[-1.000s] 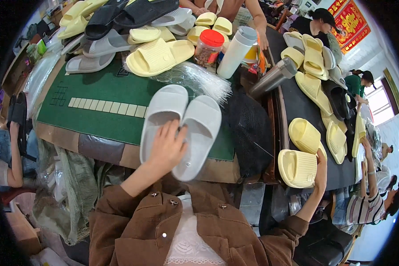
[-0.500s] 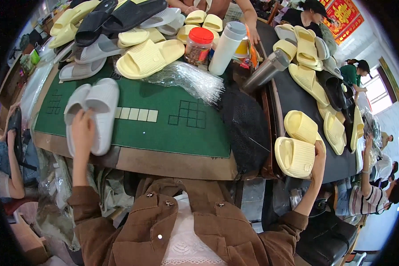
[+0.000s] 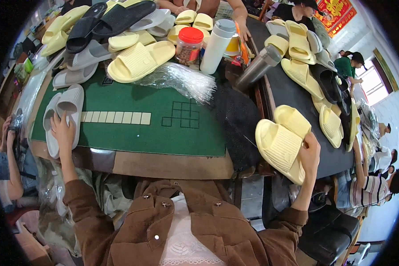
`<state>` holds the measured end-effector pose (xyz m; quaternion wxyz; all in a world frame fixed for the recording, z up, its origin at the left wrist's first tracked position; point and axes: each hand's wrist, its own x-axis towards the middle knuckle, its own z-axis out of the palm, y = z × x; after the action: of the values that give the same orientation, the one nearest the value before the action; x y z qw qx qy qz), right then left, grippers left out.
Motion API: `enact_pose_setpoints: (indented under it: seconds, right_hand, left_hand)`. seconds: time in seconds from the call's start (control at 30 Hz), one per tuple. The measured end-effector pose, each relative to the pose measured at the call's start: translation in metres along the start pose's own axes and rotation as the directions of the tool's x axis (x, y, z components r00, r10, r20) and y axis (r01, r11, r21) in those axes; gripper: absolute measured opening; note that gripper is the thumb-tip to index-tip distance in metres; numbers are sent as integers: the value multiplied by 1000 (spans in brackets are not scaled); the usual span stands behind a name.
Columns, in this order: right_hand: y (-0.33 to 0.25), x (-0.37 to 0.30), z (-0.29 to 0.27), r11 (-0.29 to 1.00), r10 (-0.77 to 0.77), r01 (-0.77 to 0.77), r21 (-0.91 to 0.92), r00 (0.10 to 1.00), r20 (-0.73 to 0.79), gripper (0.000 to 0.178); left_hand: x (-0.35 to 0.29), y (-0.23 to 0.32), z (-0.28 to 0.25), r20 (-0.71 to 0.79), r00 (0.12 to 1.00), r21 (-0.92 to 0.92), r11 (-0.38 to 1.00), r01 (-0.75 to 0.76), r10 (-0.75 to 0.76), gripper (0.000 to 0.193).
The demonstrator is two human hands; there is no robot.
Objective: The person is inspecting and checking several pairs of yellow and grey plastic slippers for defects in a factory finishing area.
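A pair of light grey slippers [image 3: 75, 99] lies at the left end of the green mat [image 3: 164, 142], toes away from me. My left hand [image 3: 63, 133] rests on the pair with its fingers apart, touching the near part of the slippers. At the right, my right hand [image 3: 310, 155] grips a pair of pale yellow slippers [image 3: 277, 144] by the side, fingers partly hidden behind them. The yellow pair is held tilted above the table's right part, its ribbed straps facing up.
Yellow, grey and black slippers [image 3: 124, 17] are piled at the back left, more slippers [image 3: 299, 40] at the right. Clear plastic bags [image 3: 181, 82], a red-lidded jar [image 3: 189, 46], a white bottle [image 3: 218, 46] and a steel flask [image 3: 259, 66] stand between. Several people sit around.
My left hand and the grey slippers have moved left, uncovering more of the mat's pale squares. My right hand has brought the yellow slippers a little left and tilted them.
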<state>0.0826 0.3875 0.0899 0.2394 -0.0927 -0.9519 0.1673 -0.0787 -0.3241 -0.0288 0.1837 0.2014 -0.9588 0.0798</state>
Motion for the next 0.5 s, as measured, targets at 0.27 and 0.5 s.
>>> enact_pose_setpoints:
  seconds: [0.27, 0.5]
  right_hand:
    - [-103, 13, 26, 959, -113, 67, 274, 982, 155, 13]
    - [-189, 23, 58, 844, -400, 269, 465, 892, 210, 19]
  left_hand:
    - [-38, 60, -62, -232, 937, -600, 720, -348, 260, 37]
    - [-76, 124, -138, -76, 888, -857, 426, -290, 454, 33]
